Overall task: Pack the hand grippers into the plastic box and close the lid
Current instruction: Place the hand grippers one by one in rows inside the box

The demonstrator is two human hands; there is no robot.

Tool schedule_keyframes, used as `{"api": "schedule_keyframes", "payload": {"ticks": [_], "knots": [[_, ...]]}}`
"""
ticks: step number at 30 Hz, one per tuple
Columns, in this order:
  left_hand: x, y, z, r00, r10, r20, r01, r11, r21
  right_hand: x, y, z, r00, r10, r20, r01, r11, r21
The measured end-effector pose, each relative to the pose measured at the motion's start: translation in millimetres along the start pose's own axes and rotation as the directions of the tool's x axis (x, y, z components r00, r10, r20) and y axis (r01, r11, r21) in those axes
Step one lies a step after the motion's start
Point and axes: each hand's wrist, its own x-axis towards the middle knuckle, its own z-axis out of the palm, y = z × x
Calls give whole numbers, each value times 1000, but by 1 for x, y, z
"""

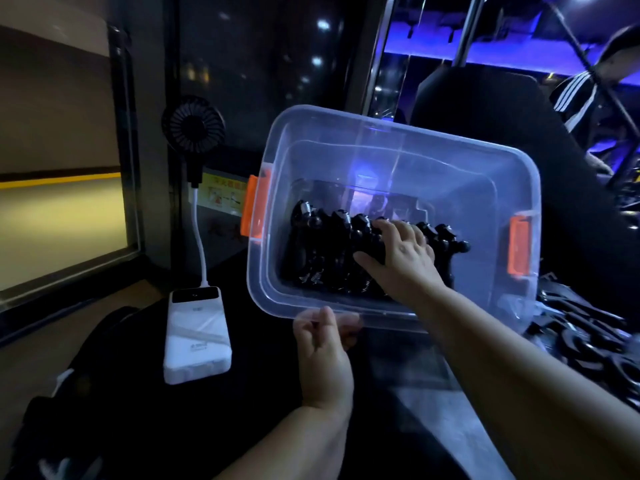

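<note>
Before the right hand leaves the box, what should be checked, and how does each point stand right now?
1. Plastic box steadied: left hand grips its near rim. Ok.
2. Hand grippers lined up inside the box, with the right hand holding them. Ok.
3. Orange latches on both ends, nothing caught in them. Ok.
4. Everything packed: loose grippers lie outside the box to the right. Not ok.
5. Lid at hand: not in view. Cannot tell.
</note>
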Motion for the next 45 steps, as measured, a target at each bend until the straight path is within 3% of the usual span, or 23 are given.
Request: {"api": "schedule_keyframes", "payload": {"ticks": [6,12,17,19,22,24,27,30,33,35,45], "knots": [[0,-3,2,1000,26,-3,-26,999,27,-45,37,-17,993,117,-21,-117,993,-1],[-4,-3,4,999,51,5,-51,998,43,-91,71,-30,993,112,-31,-114,990,-85],[-8,-3,6,999,43,6,-43,997,67,-129,110,-46,999,-52,6,53,997,-63],[-10,-2,7,999,47,2,-47,996,77,-142,120,-52,998,-49,-43,48,998,-31],[-11,-2,8,999,51,-3,-51,995,84,-156,143,-57,987,67,-147,-67,998,4],[-11,-3,9,999,54,-5,-53,994,92,-162,163,-62,966,214,-146,-219,976,-20],[-9,-4,9,998,63,-4,-62,993,101,-170,188,-69,869,492,-43,-494,861,-124],[-10,-5,8,999,52,2,-52,994,101,-177,209,-73,788,615,23,-595,771,-228],[-11,-5,9,999,47,3,-47,994,104,-182,224,-76,664,745,60,-719,659,-221],[-12,-4,10,999,50,0,-50,993,109,-184,228,-75,610,789,80,-758,609,-232],[-11,-5,9,999,39,-11,-38,994,99,-179,231,-74,588,809,-13,-780,562,-276]]}}
